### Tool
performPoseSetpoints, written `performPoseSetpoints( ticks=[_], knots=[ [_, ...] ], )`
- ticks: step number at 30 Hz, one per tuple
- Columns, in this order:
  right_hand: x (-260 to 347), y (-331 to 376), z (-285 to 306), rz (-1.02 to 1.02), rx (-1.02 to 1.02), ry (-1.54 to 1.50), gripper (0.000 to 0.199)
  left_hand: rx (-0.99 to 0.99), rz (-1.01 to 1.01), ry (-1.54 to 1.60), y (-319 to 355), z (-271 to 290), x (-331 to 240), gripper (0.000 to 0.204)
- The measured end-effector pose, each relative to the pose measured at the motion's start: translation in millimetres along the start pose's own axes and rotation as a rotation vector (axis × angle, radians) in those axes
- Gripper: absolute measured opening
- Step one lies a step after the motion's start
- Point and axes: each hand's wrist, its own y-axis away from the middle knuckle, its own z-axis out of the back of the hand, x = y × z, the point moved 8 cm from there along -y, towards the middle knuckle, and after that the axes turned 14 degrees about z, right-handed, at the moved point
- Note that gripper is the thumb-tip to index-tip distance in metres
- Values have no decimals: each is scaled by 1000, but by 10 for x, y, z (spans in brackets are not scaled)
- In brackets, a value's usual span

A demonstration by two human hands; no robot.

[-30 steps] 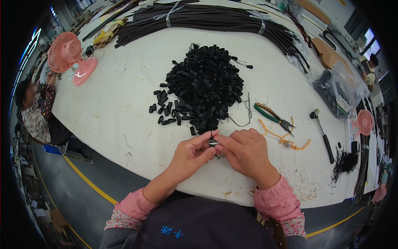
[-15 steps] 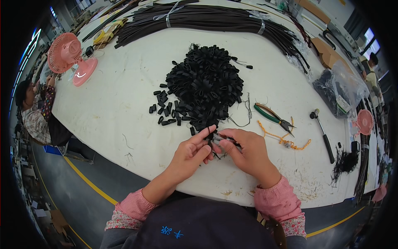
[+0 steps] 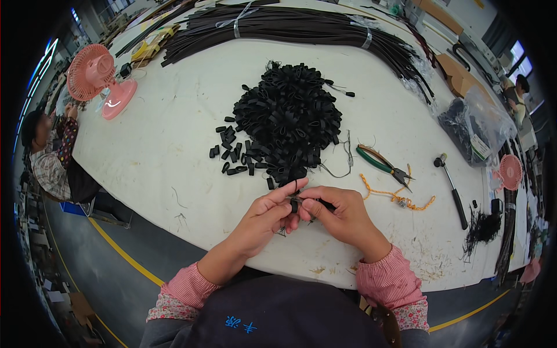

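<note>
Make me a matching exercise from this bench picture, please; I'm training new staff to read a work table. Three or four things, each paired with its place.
Things:
1. pink desk fan
2. green-handled pliers
3. pile of black loops
4. small black piece

Places:
A. table centre, just beyond the hands
B. pinched between the left hand and the right hand
C. far left part of the table
D. right of the pile, next to an orange cord

Pairs: 1-C, 2-D, 3-A, 4-B

Bright even light, soft shadows, fisheye-bent dark rim, sharp centre
</note>
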Motion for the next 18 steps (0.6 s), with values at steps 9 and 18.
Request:
performPoseSetpoints(
  ticks=[9,18],
  knots=[
    [-49,-41,185,43,-194,296,26,-214,-176,-136,157,144,-262,45],
    [-117,-138,24,10,-110,480,28,-739,-584,-512,370,596,-637,29]
  ],
)
